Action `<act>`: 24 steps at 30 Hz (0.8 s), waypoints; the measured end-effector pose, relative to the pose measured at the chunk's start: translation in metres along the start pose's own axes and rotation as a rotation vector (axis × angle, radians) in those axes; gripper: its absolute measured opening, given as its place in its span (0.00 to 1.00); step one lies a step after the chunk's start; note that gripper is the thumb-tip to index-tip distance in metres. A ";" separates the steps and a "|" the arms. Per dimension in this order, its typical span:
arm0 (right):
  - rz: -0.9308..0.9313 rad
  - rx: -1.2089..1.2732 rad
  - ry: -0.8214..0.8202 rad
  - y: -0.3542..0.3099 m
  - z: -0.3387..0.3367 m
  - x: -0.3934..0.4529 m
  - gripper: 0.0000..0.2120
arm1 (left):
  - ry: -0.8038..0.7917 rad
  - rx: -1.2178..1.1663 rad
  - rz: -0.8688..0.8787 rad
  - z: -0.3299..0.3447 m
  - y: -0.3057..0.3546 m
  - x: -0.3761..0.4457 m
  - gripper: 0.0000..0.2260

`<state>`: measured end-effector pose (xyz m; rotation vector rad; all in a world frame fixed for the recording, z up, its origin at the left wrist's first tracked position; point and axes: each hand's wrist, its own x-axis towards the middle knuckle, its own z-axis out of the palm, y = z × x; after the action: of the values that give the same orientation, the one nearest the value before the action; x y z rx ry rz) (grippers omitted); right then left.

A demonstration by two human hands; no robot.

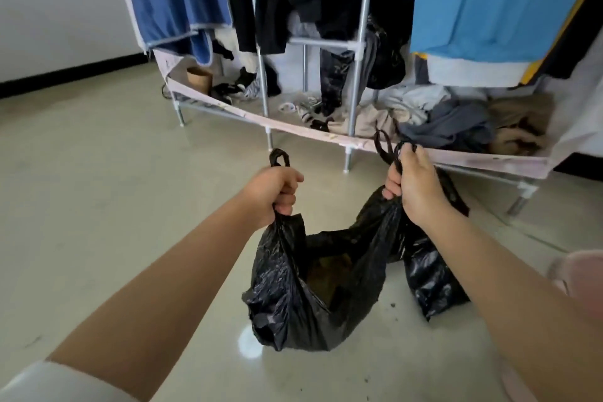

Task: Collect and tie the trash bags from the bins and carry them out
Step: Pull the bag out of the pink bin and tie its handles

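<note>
A black plastic trash bag (293,297) hangs in front of me just above the pale floor, its mouth pulled open between both hands, with brownish trash showing inside. My left hand (275,191) is fisted around the bag's left handle loop, which sticks up above the fist. My right hand (414,186) grips the right handle loops, and from the same grip hangs a second, smaller black bag (430,284) behind and to the right of the first.
A metal-framed fabric wardrobe (354,52) stands close ahead, with hanging clothes and a heap of garments (450,121) on its low shelf. Its legs and sagging front edge (293,129) lie just beyond my hands. Bare floor (98,189) stretches to the left. A pink object (584,274) sits at the right edge.
</note>
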<state>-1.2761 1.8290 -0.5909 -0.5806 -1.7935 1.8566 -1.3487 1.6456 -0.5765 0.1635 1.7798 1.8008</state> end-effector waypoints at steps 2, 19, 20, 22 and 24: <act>0.016 -0.021 -0.025 0.019 0.009 -0.001 0.13 | 0.060 -0.046 0.015 -0.010 -0.018 0.007 0.13; 0.467 -0.283 -0.623 0.142 0.008 0.015 0.21 | 0.106 0.492 0.042 -0.031 -0.148 0.019 0.06; 0.498 -0.196 -0.608 0.144 0.013 0.017 0.18 | 0.118 0.281 0.015 -0.027 -0.147 0.020 0.06; 0.543 0.004 -0.567 0.150 0.019 0.021 0.15 | 0.108 -0.155 -0.023 -0.022 -0.145 0.020 0.13; 0.581 0.250 -0.407 0.160 0.022 0.027 0.20 | 0.162 -0.410 0.022 -0.020 -0.151 0.024 0.19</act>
<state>-1.3195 1.8250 -0.7490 -0.7211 -1.6989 2.7125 -1.3296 1.6286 -0.7284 -0.1300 1.4730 2.2027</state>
